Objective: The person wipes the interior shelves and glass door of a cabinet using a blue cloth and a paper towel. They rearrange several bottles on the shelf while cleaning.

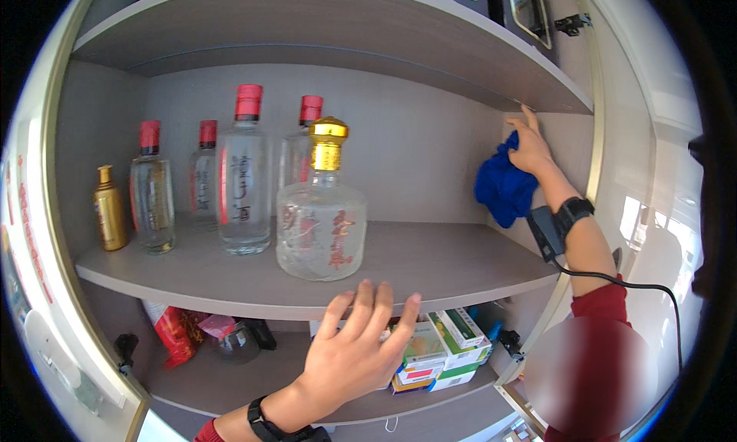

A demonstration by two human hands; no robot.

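Note:
My right hand (530, 145) grips a crumpled blue cloth (505, 186) by the cabinet's right inner wall. One of its fingers reaches up to the underside of the upper shelf (357, 16). My left hand (360, 338) has its fingers apart at the front edge of the middle shelf (437, 258), and it holds nothing. Just behind it stands a squat glass bottle with a gold cap (322, 229). Further left are several clear glass bottles with red caps, among them a tall one (244, 183), and a small gold bottle (109, 212).
Below, stacked cardboard boxes (443, 350) sit at the right, with a red packet (175, 335) and a clear glass vessel (236, 344) at the left. The cabinet doors stand open on both sides, the right one glossy white (633, 154). A black cable (645, 285) trails from my right wrist.

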